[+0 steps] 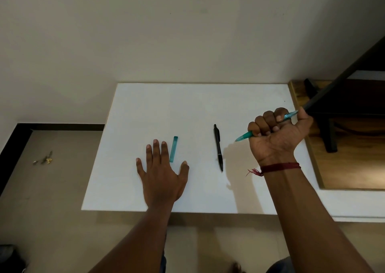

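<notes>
Rests empty left hand (161,175) flat near table (145,110) front edge; clenches teal pen (243,136) in right hand (278,135); leaves cap (173,149) off, recapping presumably pending.

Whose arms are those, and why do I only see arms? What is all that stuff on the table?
There is no machine here, just a person. The one picture comes from a camera worn on the person's head, looking forward and down, so you see what they see: their own two arms reaching out.

They work at a white table that stands against a wall. The left hand lies flat on it with straight fingers and holds nothing. Right beside its fingers lies a teal cap. Farther right lies a black pen, which nobody touches.

The right hand is lifted above the table and curled into a fist around a teal pen, whose bare tip pokes out toward the black pen. The cap is the same colour, so it probably belongs to that pen. A red thread is tied around the right wrist.
</notes>
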